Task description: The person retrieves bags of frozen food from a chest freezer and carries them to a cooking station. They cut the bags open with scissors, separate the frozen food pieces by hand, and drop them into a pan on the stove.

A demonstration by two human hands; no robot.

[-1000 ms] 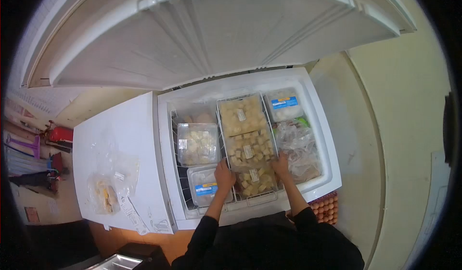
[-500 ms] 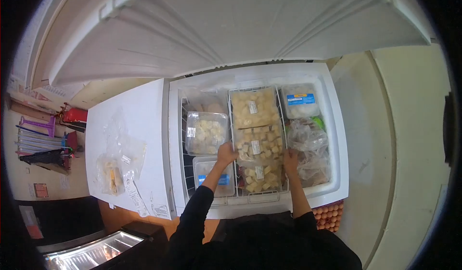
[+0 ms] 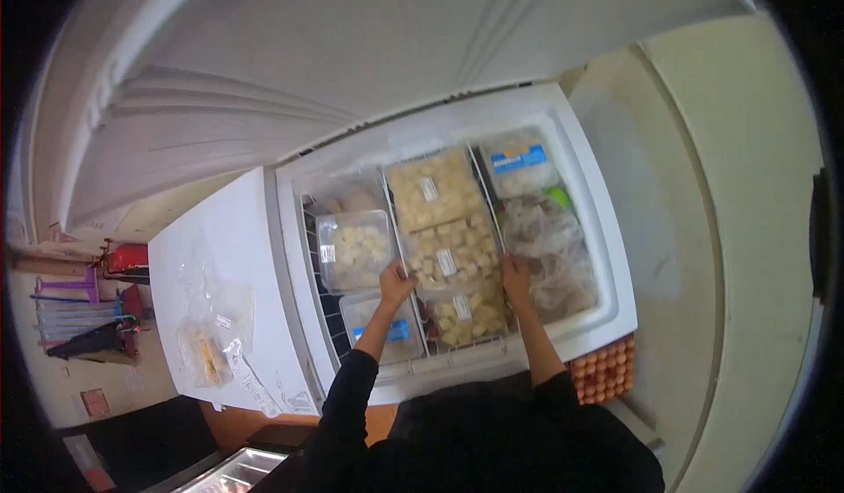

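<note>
An open chest freezer (image 3: 607,273) holds a white wire basket (image 3: 492,345) with clear bags of pale cubes in it. The bags lie in a row: a back bag (image 3: 453,205), a middle bag (image 3: 470,251) and a front bag (image 3: 479,317), each with a white label. At the basket's left rim my left hand (image 3: 396,285) is closed on the wire. My right hand (image 3: 517,282) grips the opposite rim, its fingers partly hidden. Left of the basket are a clear tub (image 3: 356,245) of pale pieces and a blue-labelled tub (image 3: 360,308).
The raised lid (image 3: 369,45) arches over the back. On the right are a blue-labelled container (image 3: 527,177) and crumpled plastic bags (image 3: 549,247). A plastic bag (image 3: 204,352) lies on the white top at left. Egg trays (image 3: 605,374) stand by the freezer's front right.
The view has turned and tilted, so the freezer and lid appear slanted. Both hands stay at the basket's sides, and the basket keeps its place among the tubs.
</note>
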